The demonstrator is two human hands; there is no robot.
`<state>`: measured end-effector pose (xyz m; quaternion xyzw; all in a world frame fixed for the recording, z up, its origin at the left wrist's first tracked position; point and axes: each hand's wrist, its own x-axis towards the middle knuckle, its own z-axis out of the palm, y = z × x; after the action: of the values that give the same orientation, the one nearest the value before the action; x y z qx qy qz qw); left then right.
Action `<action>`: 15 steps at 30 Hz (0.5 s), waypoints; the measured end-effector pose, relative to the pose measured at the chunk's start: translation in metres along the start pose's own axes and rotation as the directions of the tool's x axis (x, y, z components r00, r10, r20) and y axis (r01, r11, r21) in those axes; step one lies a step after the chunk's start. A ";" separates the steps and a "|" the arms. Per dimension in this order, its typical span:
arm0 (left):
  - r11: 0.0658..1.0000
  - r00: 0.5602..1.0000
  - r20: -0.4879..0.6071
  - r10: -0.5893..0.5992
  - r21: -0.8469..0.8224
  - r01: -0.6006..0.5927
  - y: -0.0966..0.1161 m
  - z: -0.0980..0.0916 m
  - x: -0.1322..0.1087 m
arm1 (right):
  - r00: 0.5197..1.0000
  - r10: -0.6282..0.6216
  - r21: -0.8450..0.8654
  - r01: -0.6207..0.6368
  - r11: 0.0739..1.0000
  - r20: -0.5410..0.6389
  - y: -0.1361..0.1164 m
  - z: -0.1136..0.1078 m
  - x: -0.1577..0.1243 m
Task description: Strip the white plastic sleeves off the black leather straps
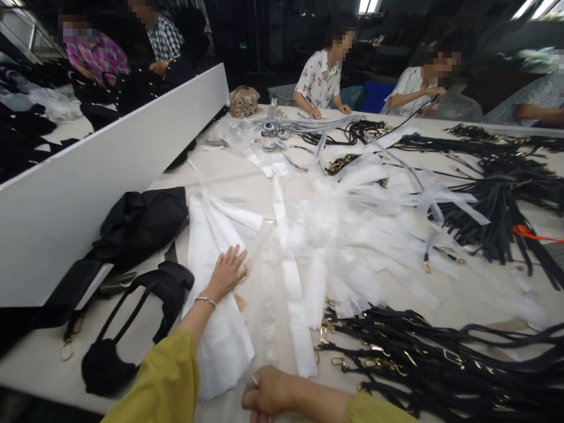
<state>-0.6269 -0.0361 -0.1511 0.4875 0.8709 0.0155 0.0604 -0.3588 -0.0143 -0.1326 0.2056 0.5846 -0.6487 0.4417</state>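
My left hand (229, 270) lies flat with fingers spread on a stack of white sheets (222, 346) that look thin and soft, like foam or fabric. A bracelet circles that wrist. Lower down, by the table's near edge, my right hand (268, 392) is curled closed beside the stack's bottom corner. Whatever its fingers may hold is hidden. Between the stack and a long white strip (293, 288) lies a translucent strip (268, 294) running away from me. Further right spreads a loose heap of translucent white strips (352, 229).
Black straps with gold clasps (423, 358) fill the near right, and a bundle of black straps (497, 205) lies beyond. A black bag (141, 223) and black headphone-shaped item (165, 294) sit left, beside a white partition (132, 141). Several people work across the table.
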 end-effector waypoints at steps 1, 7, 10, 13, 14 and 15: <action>0.999 0.999 -0.027 0.032 0.015 -0.032 -0.004 0.006 -0.006 | 1.000 -0.014 -0.043 0.013 0.999 -0.020 0.002 -0.003 -0.007; 0.993 0.989 -0.093 0.115 0.042 -0.111 -0.027 0.015 -0.011 | 0.982 -0.178 0.074 0.182 0.981 -0.056 0.003 -0.044 -0.084; 0.994 0.984 -0.142 0.110 0.005 -0.111 -0.026 0.017 -0.014 | 0.958 -0.246 0.158 0.268 0.950 -0.145 0.004 -0.067 -0.141; 0.994 0.988 -0.128 0.091 -0.051 -0.098 -0.023 0.017 -0.015 | 0.951 -0.238 0.161 0.271 0.949 -0.196 0.009 -0.073 -0.193; 0.994 0.990 -0.116 0.086 -0.062 -0.094 -0.022 0.017 -0.014 | 0.957 -0.224 0.150 0.253 0.956 -0.186 0.012 -0.071 -0.208; 0.994 0.991 -0.104 0.079 -0.066 -0.087 -0.022 0.016 -0.013 | 0.962 -0.209 0.133 0.233 0.963 -0.173 0.014 -0.068 -0.221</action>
<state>-0.6369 -0.0595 -0.1678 0.5195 0.8507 0.0736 0.0324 -0.2479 0.1242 0.0167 0.2226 0.5858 -0.7185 0.3017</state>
